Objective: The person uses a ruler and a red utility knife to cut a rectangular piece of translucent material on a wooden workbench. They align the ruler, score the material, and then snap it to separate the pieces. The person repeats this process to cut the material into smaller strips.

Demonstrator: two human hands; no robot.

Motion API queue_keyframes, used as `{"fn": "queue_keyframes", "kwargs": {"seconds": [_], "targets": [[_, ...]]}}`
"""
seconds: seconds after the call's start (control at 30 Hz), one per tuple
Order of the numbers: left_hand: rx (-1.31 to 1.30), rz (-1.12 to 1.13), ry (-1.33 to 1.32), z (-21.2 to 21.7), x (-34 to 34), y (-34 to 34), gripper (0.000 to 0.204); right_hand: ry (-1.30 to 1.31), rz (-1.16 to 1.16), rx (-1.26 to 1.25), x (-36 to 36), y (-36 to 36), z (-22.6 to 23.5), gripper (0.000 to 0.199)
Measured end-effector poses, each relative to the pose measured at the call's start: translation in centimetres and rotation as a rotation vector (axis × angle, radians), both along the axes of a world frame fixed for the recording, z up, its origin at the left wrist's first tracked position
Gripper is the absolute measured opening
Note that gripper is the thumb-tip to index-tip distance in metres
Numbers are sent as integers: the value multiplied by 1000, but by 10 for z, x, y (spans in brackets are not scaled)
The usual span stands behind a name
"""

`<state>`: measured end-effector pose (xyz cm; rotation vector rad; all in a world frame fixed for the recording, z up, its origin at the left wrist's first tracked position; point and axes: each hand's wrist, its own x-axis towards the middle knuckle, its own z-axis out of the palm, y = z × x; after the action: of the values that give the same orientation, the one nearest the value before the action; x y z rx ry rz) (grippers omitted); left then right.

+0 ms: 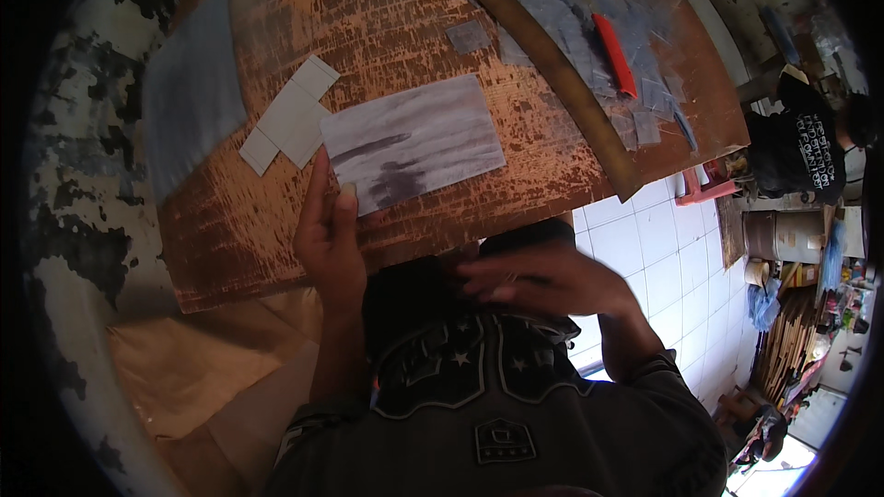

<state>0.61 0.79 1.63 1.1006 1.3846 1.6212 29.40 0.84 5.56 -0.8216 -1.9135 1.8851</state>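
Your left hand, fingers pressed together, touches the grey sheet's near-left corner; the sheet runs lengthwise rightward from it. Your right hand, spread and empty, hovers nearer you.

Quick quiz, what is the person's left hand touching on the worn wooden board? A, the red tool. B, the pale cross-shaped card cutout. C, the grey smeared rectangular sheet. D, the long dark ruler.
C: the left hand rests its fingertips on the near-left edge of the grey smeared sheet; the red tool and the ruler lie far off.
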Motion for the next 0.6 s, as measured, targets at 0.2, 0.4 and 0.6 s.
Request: {"fn": "queue_keyframes", "kwargs": {"seconds": [0.2, 0.4, 0.6], "targets": [[-62, 21, 16, -6, -12, -2, 55, 15, -770, 192, -2, 39, 19, 38], [4, 91, -37, -11, -8, -3, 53, 140, -751, 6, -34, 58, -7, 56], [38, 27, -32, -11, -7, -4, 56, 198, -773, 109, -56, 60, -19, 50]]}}
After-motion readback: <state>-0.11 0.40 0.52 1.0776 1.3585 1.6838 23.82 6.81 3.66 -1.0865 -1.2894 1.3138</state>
